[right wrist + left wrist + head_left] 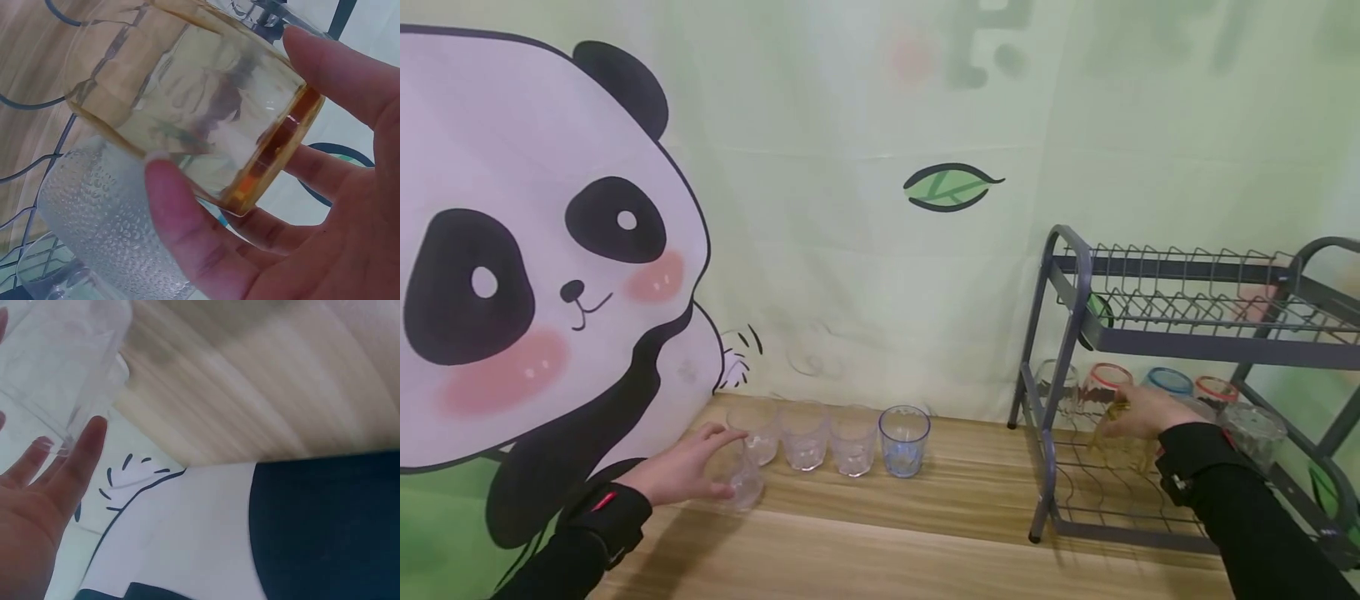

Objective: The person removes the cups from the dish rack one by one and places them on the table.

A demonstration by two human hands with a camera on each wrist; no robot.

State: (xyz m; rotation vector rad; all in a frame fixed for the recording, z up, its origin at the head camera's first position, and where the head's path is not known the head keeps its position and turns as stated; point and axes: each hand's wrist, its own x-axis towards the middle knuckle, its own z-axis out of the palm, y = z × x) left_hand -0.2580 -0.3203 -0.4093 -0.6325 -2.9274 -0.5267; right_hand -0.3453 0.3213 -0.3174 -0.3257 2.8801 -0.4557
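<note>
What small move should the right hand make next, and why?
Probably ease the amber glass low toward the rack's open front: the right hand already grips it, the upper shelf sits overhead, and a clear glass stands close beside it.

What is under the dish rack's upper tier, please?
Glasses on the lower tier, including a blue-tinted glass. The right hand, gripping an amber glass, and the black sleeve hide whatever is directly behind them.
</note>
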